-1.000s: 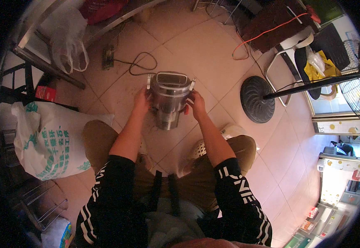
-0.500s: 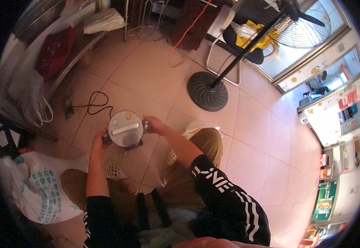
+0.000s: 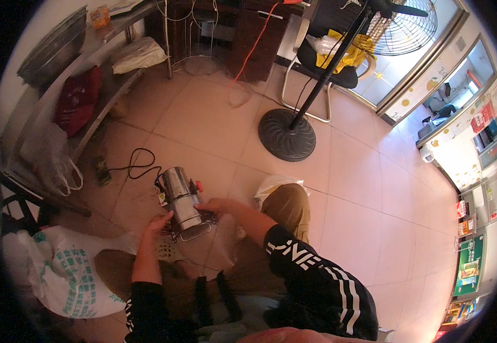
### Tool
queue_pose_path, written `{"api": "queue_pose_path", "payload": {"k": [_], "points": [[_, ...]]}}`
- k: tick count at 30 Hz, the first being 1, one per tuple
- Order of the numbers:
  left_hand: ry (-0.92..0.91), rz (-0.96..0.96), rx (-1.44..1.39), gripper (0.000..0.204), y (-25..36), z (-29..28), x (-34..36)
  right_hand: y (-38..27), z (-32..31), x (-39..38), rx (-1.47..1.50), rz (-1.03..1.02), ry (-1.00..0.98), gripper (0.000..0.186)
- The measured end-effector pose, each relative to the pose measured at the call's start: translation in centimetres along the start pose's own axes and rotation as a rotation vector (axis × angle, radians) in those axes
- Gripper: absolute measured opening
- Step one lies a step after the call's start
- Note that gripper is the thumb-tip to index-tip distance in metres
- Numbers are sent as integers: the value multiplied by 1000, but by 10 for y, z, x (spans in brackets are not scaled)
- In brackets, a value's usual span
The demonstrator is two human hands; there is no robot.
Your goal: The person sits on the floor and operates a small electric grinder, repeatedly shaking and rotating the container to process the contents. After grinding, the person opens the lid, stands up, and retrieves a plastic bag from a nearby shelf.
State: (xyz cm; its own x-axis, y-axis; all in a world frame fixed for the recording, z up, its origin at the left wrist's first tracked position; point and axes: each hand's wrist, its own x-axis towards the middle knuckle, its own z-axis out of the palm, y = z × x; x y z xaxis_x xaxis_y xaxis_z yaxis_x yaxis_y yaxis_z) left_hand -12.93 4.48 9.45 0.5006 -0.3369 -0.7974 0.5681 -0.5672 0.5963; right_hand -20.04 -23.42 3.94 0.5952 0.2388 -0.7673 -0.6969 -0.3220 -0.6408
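Note:
A stainless-steel cylindrical appliance (image 3: 181, 194) is tipped over, its side showing and one end toward me, over the floor between my feet. It has a red part on its right side, latches and a wire handle at the near end. My left hand (image 3: 160, 222) grips it at the lower left, near that handle. My right hand (image 3: 213, 207) holds the right side of the cylinder. A looped black cord (image 3: 140, 170) runs left from it to a small dark object (image 3: 103, 173) on the floor. Whether the appliance rests on the tiles I cannot tell.
A white printed sack (image 3: 65, 268) lies at my left, below a metal shelf (image 3: 107, 35) with bags. Ahead to the right stand a pedestal fan on a round base (image 3: 283, 140), a chair (image 3: 340, 77) with yellow items and a dark cabinet (image 3: 254, 51) with an orange cord. A doorway (image 3: 454, 86) opens at the right.
The appliance has gone from showing its round lid upward to lying over with its side showing. My hands have shifted along with it. The view has swung toward the right since one second ago.

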Motion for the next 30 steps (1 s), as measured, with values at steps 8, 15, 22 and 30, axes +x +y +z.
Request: {"api": "queue_pose_path", "payload": {"k": [8, 15, 22, 30], "points": [[54, 5, -25, 103, -21, 7, 15, 32, 10, 45, -59, -1, 122, 83], [53, 18, 50, 101, -14, 3, 22, 17, 10, 19, 10, -82, 67, 78], [50, -55, 63, 111, -22, -2, 29, 22, 12, 29, 5, -55, 159, 71], [11, -30, 35, 105, -30, -7, 49, 2, 5, 10, -74, -24, 91, 75]]}}
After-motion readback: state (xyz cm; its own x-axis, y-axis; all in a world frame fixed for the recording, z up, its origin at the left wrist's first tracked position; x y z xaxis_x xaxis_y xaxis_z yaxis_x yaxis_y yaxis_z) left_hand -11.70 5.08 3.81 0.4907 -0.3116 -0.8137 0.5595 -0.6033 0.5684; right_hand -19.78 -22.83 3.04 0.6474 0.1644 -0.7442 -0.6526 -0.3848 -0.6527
